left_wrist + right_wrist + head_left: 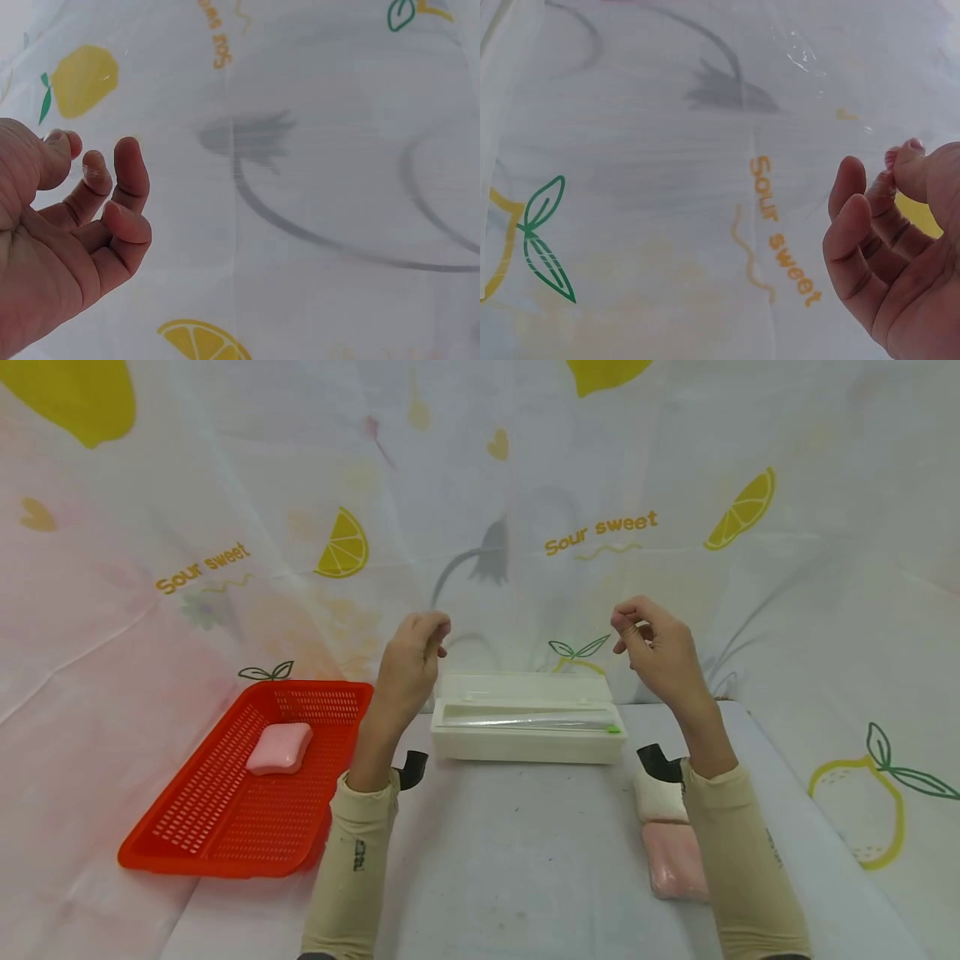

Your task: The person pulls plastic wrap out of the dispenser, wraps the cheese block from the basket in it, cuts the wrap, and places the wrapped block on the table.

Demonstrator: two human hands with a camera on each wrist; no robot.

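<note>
A nearly invisible sheet of clear cling film [804, 54] shows as glints and faint streaks in both wrist views. My left hand [408, 664] pinches one side between thumb and index finger, the other fingers loosely bent. Opposite, my right hand [663, 652] pinches the film with thumb and fingertip. Both hands are raised, well apart, above a white cling film dispenser [528, 747]. Its lid [525, 687] stands up, and a film roll [517, 719] lies inside with a green slide cutter [613, 729] at the right end. Whether the sheet still joins the roll I cannot tell.
A red plastic basket [258, 857] at the left holds a pink sponge-like block [280, 748]. At the right, partly behind my right forearm, lie a white block [660, 797] and a pink wrapped block [672, 860]. A lemon-printed curtain [480, 485] stands behind the white table [517, 860].
</note>
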